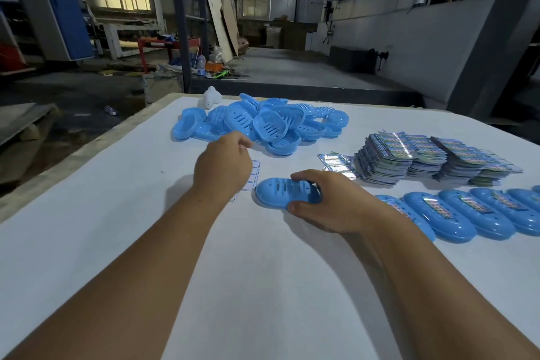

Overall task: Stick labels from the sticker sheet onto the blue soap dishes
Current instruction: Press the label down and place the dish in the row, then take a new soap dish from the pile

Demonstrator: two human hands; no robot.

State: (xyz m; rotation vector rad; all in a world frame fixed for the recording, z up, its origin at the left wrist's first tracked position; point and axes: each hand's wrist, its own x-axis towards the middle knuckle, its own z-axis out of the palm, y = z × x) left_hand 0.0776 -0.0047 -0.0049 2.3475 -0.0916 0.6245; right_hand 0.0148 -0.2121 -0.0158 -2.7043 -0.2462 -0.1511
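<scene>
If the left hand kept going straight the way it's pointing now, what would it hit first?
Probably the pile of blue soap dishes. The left hand points away from the person over the sticker sheet, and the pile's near edge lies just beyond its fingertips. The hand's height above the table is unclear.

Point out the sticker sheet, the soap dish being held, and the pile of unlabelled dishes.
sticker sheet [254, 175], head view, right edge.
held soap dish [277, 193], head view, slotted top.
dish pile [268, 123], head view, topmost dish.
</scene>
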